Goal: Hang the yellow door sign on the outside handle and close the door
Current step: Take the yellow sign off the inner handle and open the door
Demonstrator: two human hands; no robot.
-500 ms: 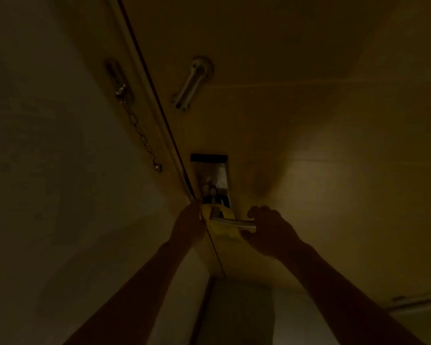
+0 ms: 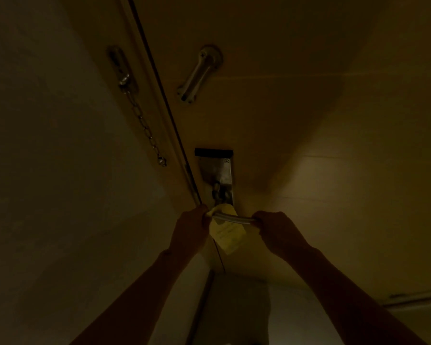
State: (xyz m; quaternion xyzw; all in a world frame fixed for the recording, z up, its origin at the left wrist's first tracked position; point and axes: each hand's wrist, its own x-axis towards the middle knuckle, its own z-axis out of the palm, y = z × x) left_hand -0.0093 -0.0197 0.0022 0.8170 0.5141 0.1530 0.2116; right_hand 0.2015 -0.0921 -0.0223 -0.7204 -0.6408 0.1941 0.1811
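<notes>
The door (image 2: 309, 120) looks nearly shut, and the yellow sign (image 2: 227, 235) hangs on this near handle (image 2: 234, 217), so it may be the wrong side. Your right hand (image 2: 274, 227) wraps the handle end. Your left hand (image 2: 189, 227) grips the sign's edge; pull hard and it tears.

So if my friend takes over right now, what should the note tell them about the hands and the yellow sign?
Left hand: at the handle's door-edge end, touching the sign; grip unclear in the dark.
Right hand: fingers closed on the free end of the lever handle.
Yellow door sign: hanging on that handle.
Door: looks nearly shut against the frame.
Left: check it is latched, let go.
</notes>
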